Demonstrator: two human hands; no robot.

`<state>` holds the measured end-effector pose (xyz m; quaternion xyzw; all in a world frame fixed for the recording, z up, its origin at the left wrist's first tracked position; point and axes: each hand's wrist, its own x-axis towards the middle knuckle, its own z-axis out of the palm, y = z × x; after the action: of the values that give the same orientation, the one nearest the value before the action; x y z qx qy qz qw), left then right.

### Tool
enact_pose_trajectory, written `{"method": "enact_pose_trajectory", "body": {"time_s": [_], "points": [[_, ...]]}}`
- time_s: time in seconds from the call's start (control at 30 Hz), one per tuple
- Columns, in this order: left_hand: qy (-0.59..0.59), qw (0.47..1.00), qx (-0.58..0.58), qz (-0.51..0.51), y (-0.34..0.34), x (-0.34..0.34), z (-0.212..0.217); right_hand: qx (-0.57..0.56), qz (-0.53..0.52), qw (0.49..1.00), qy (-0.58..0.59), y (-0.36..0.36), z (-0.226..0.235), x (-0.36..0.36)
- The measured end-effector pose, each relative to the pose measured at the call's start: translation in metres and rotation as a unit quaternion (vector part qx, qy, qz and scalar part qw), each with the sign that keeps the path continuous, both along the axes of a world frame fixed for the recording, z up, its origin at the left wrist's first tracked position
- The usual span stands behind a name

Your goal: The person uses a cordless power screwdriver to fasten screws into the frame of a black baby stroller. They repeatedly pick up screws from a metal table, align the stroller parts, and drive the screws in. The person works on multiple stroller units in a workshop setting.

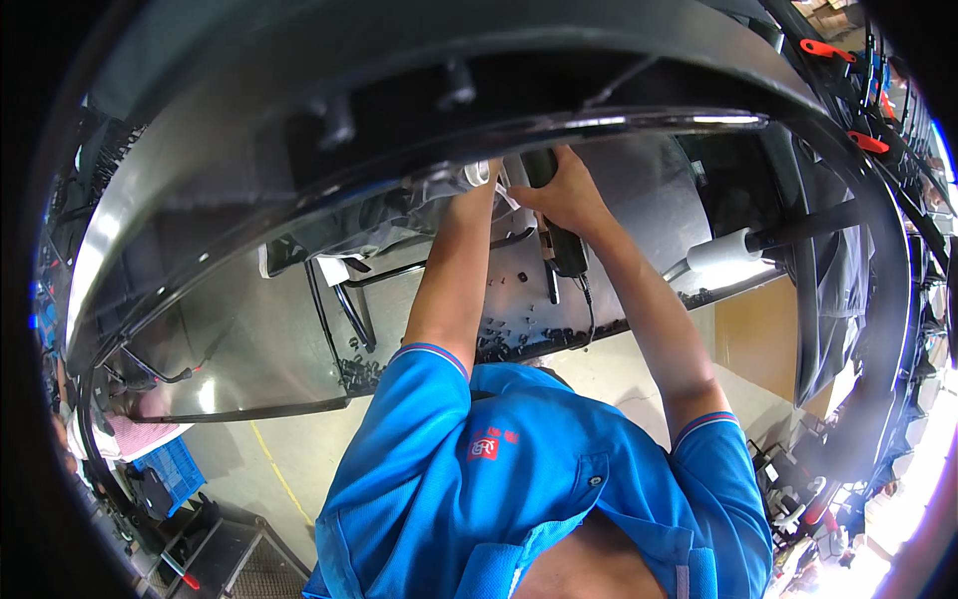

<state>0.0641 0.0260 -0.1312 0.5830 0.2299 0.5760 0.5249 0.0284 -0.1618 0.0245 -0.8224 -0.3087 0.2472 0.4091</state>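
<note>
My right hand (567, 195) is wrapped round a black corded power screwdriver (567, 252), which stands over a shiny metal workbench (639, 190). A thin cable runs from the tool's near end toward the bench edge. My left forearm (454, 275) reaches to the same spot from the left. A broad dark curved band across the top of the view hides my left fingers, so what they hold does not show. Beside my left arm lies a black piece in clear plastic wrap (374, 225) with thin black rods. Small dark screws (504, 334) are scattered below the screwdriver.
A black bar with a white wrapped sleeve (723, 252) juts in at the right, above a brown cardboard panel (756, 324). Black frames with red levers (828, 50) stand at the far right. A blue crate (175, 469) sits at the lower left.
</note>
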Motion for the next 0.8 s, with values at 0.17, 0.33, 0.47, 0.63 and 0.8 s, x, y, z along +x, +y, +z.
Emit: {"method": "enact_pose_trajectory", "body": {"time_s": [0.17,0.33,0.47,0.63,0.8], "points": [[-0.010,1.000,-0.014,-0.004,-0.002,0.015,0.020,0.042,-0.021,0.999,0.019,0.009,0.006,-0.005],[-0.012,1.000,-0.002,-0.006,-0.004,0.013,0.036,0.035,-0.005,0.995,-0.088,0.010,0.002,-0.005],[0.045,0.996,0.075,-0.020,-0.011,-0.013,0.053,-0.032,0.015,0.992,-0.120,-0.006,0.000,0.002],[0.202,0.930,0.257,-0.168,-0.096,-0.129,0.041,0.048,-0.019,0.996,-0.077,-0.075,-0.020,-0.020],[0.388,0.817,0.222,-0.364,-0.182,-0.263,-0.034,0.054,-0.047,0.997,0.022,-0.156,-0.047,-0.068]]}}
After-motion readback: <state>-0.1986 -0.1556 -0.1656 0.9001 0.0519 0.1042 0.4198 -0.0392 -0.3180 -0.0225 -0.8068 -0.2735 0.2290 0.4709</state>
